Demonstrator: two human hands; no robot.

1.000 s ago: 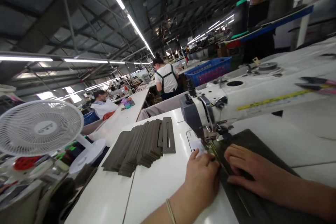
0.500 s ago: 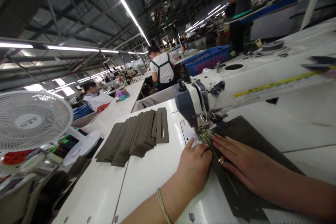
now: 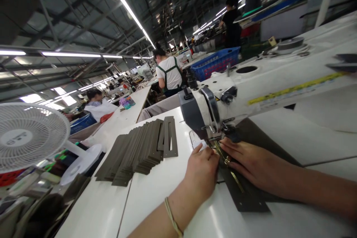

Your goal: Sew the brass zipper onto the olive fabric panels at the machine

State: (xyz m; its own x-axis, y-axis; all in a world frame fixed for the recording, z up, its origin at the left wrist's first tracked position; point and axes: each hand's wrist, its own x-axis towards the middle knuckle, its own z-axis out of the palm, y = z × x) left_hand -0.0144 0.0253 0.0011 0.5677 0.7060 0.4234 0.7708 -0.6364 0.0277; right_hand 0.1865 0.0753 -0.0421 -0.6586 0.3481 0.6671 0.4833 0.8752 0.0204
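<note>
A dark olive panel (image 3: 245,197) with a gold zipper (image 3: 236,181) lies under the head of a white sewing machine (image 3: 206,108). My left hand (image 3: 202,171) rests beside the needle area at the zipper's left edge, its fingers curled together; what they pinch, if anything, is hidden. My right hand (image 3: 251,161) lies flat on the panel, fingers stretched toward the presser foot, right of the zipper. Between the hands sits the gold zipper pull (image 3: 227,160). Left of the machine, many olive pieces (image 3: 139,148) are fanned out on the white table (image 3: 150,197).
A white fan (image 3: 30,137) stands at the left, above piled cloth. A yellow tape (image 3: 295,88) runs along the machine arm, with dark scissors (image 3: 341,65) on top. Behind are a blue crate (image 3: 214,65), a person in a white shirt (image 3: 170,72) and others farther off.
The panel and zipper have moved up toward and under the machine head, with both hands following. The view has shifted slightly. A person in black in the background shows more fully.
</note>
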